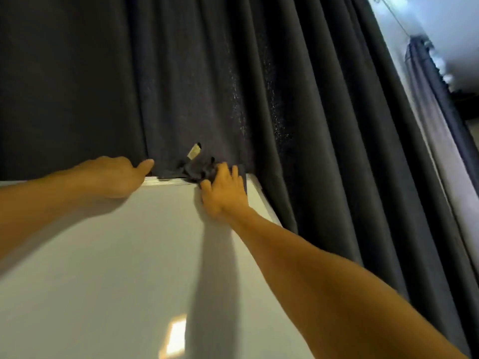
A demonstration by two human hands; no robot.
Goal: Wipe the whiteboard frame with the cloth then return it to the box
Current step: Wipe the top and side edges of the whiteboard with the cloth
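Along the top frame (pixel 168 181), right hand (pixel 223 190) presses bunched cloth (pixel 199 169); left hand (pixel 114 177) grips.

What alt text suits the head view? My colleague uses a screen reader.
The right hand presses a dark cloth on the top frame of a whiteboard near its right corner. The left hand grips the top edge alongside. Dark curtains hang behind.

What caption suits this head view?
Right hand presses dark cloth along white whiteboard's top frame; left hand steadies it.
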